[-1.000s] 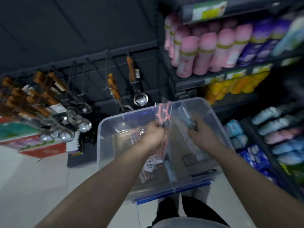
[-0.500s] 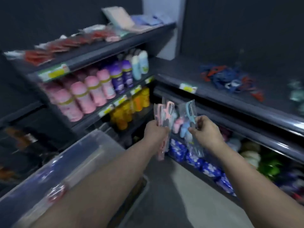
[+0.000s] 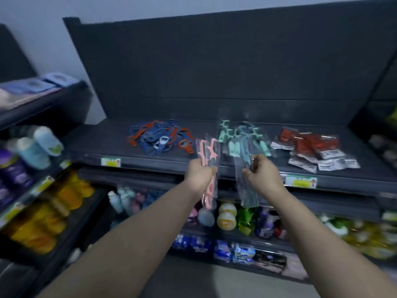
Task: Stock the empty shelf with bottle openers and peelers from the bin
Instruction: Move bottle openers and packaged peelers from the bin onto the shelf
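In the head view, your left hand (image 3: 200, 174) grips a bunch of pink peelers (image 3: 208, 150) in clear packets. Its fingers are curled tight round the middle of the bunch, so the tops stand above your fist and the ends hang below it. Your right hand (image 3: 264, 178) pinches a bunch of blue peelers (image 3: 245, 157), also in clear packets, with fingers and thumb closed on the upper part and the rest dangling.

You hold both bunches in the air at the front edge of the dark shelf (image 3: 96, 143). On the shelf a heap of bottle openers (image 3: 159, 138), blue and orange, lies to the left. A pile of green peelers (image 3: 233, 137) lies just behind your hands, and red packets (image 3: 311, 147) lie to the right. A yellow price label (image 3: 110, 162) sits on the shelf's front edge.
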`<state>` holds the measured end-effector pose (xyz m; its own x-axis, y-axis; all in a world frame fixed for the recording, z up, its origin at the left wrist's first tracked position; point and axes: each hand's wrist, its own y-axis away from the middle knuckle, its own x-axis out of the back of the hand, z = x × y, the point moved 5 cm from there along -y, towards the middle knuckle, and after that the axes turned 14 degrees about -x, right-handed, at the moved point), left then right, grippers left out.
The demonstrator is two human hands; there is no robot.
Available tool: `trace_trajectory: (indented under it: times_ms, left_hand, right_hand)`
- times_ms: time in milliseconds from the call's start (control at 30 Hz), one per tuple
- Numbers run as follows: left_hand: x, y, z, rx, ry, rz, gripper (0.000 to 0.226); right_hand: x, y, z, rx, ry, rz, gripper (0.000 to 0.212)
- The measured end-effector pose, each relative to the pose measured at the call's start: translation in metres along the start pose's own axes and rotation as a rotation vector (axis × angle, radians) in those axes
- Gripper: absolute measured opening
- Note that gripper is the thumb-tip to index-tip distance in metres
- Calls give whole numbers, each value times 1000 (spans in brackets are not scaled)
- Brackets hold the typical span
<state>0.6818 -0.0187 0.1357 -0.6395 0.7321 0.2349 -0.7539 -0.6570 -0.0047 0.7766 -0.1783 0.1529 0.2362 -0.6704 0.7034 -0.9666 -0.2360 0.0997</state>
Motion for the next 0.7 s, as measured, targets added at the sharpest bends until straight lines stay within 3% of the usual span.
trace_trajectory:
  times_ms: [333,700]
  left_hand:
    - [-68,-87,22,-8,-124,-81,20]
    - [-116,-208,23,-113,-256,-215,20]
  right_hand:
    - [42,-73,30,-129,35,92,41]
    - [5,-186,-7,-163,25,86,50]
